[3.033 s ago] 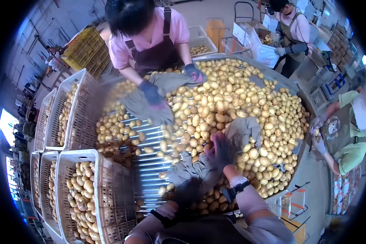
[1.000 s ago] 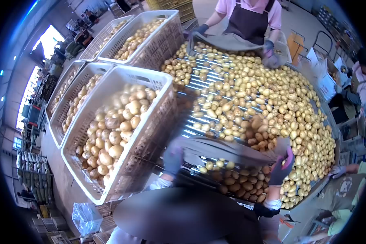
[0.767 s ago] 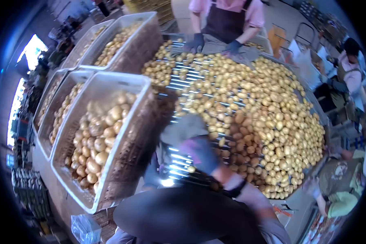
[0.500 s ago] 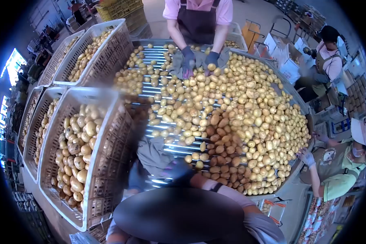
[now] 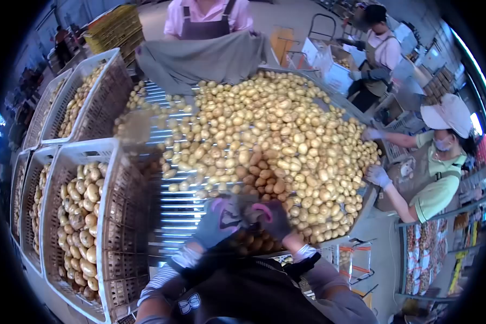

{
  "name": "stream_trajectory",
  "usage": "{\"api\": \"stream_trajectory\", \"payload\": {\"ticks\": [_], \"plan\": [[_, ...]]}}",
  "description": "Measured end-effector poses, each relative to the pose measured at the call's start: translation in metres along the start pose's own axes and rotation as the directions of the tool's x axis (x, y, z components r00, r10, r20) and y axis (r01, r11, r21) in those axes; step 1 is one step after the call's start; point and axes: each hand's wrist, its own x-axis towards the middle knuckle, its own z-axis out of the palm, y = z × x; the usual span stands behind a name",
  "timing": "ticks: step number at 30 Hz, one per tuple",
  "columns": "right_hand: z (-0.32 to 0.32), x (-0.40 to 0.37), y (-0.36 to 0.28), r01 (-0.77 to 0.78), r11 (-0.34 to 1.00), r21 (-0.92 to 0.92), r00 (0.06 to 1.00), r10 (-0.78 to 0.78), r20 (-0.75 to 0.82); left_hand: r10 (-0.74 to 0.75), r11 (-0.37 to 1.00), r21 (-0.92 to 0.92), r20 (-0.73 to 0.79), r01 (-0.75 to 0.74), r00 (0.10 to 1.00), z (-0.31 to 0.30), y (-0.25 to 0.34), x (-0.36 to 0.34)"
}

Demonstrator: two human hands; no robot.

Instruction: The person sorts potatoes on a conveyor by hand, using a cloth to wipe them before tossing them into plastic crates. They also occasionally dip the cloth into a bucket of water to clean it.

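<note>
My left hand (image 5: pixel 213 224), in a grey glove with pink trim, is closed on a bunched dark grey cloth (image 5: pixel 242 209). Wrapped round the other side of the same cloth is my right hand (image 5: pixel 276 220), also gloved. Both hands are close to my body at the near edge of the roller table, above the metal rollers (image 5: pixel 175 213). Just beyond them lie brownish, shaded potatoes (image 5: pixel 262 175), with many yellow potatoes (image 5: pixel 308 156) spread over the table. Motion blur softens the cloth and fingers.
Plastic crates (image 5: pixel 110 216) full of potatoes line the left side. Across the table a person in a pink shirt holds up a wide grey cloth (image 5: pixel 200 62). At the right edge a co-worker's gloved hand (image 5: pixel 378 175) touches the potatoes. Another person stands beside a white box (image 5: pixel 337 75).
The grey cloth has gone from the rollers at left into both my hands. My right hand has come into view. The person opposite has lifted their cloth, and the view has shifted.
</note>
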Motion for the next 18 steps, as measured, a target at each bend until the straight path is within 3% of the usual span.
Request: {"api": "stream_trajectory", "payload": {"ticks": [1,3,5,6,8,9,10,11,12,13,14,16,17,18], "plan": [[0.006,0.009,-0.025,0.050,0.993,0.104,0.999,-0.052,0.015,0.038,0.998,0.054,-0.029,-0.036,0.999,-0.008,0.016,0.006],[0.017,0.010,-0.077,0.111,0.991,0.074,0.993,-0.114,0.041,0.027,0.992,-0.125,0.186,-0.004,0.982,-0.006,0.017,0.007],[0.022,0.033,-0.115,0.307,0.932,0.195,0.945,-0.323,0.057,-0.073,0.996,-0.048,0.155,0.081,0.985,-0.018,-0.030,-0.023],[0.022,0.033,-0.108,0.306,0.930,0.203,0.944,-0.324,0.059,-0.104,0.992,0.064,-0.028,0.106,0.994,-0.033,-0.047,-0.044],[0.020,0.024,-0.072,0.242,0.970,-0.024,0.970,-0.242,-0.014,-0.427,0.904,-0.140,-0.264,0.404,0.865,-0.073,-0.046,-0.065],[0.020,0.012,-0.042,0.189,0.980,-0.067,0.981,-0.192,-0.042,-0.709,0.685,-0.442,-0.218,0.580,0.671,-0.099,-0.030,-0.069],[0.018,0.001,-0.013,0.120,0.970,-0.213,0.993,-0.118,0.025,-0.539,0.840,-0.214,-0.435,0.498,0.722,-0.108,-0.053,-0.086],[0.011,-0.009,0.008,0.084,0.941,-0.328,0.996,-0.071,0.053,-0.308,0.907,0.053,-0.592,0.417,0.745,-0.113,-0.070,-0.103],[0.003,-0.017,0.029,0.058,0.897,-0.437,0.997,-0.027,0.076,-0.461,0.757,0.202,-0.509,0.622,0.727,-0.124,-0.045,-0.100],[-0.001,-0.029,0.055,0.099,0.789,-0.607,0.985,0.011,0.175,-0.574,0.705,0.145,-0.460,0.695,0.678,-0.117,-0.051,-0.107],[-0.007,-0.037,0.080,0.159,0.649,-0.744,0.964,0.060,0.258,-0.492,0.696,0.280,-0.484,0.661,0.724,-0.111,-0.045,-0.106],[-0.030,-0.040,0.114,-0.070,0.749,-0.659,0.996,0.089,-0.004,-0.404,0.608,0.520,-0.448,0.600,0.798,-0.096,-0.035,-0.098],[-0.044,-0.033,0.121,-0.081,0.755,-0.651,0.997,0.048,-0.068,-0.386,0.599,0.561,-0.423,0.571,0.820,-0.091,-0.026,-0.091],[-0.053,-0.036,0.151,-0.201,0.736,-0.647,0.978,0.184,-0.094,-0.358,0.659,0.535,-0.396,0.529,0.846,-0.081,-0.023,-0.085]]}}
